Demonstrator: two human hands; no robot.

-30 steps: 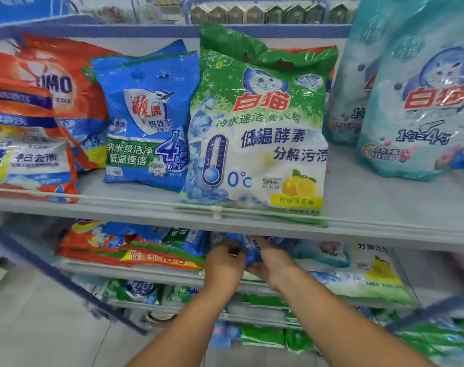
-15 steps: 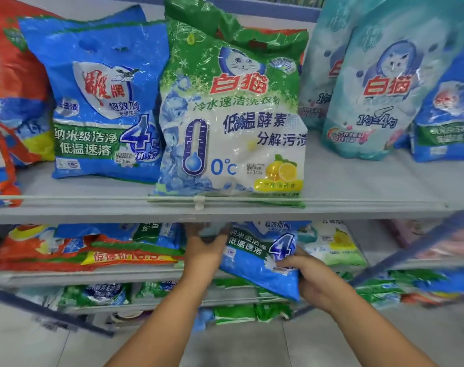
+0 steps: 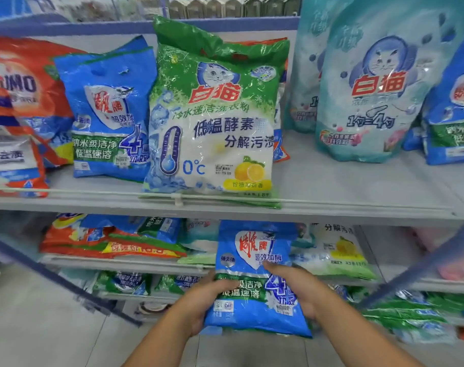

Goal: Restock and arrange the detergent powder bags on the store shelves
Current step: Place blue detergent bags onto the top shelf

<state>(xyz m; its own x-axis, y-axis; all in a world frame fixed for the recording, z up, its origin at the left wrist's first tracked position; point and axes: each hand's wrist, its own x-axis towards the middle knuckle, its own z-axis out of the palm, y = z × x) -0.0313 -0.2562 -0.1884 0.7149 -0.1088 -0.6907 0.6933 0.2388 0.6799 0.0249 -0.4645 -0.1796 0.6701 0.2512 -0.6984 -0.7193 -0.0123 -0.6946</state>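
Blue bag [image 3: 254, 276] upright in front of lower shelf [image 3: 124, 260], clamped by your left hand [image 3: 207, 300] and right hand [image 3: 302, 295]. Soft, slick, probably bottom-heavy: grip lower sides.

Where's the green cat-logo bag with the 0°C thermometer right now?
The green bag stands centre of the upper shelf, leaning back, its bottom edge at the front rail. A blue bag is on its left and a teal pouch to its right.

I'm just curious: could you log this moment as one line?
left hand: holding blue bag | right hand: holding same bag | bag: upright, before lower shelf | step: not yet shelved
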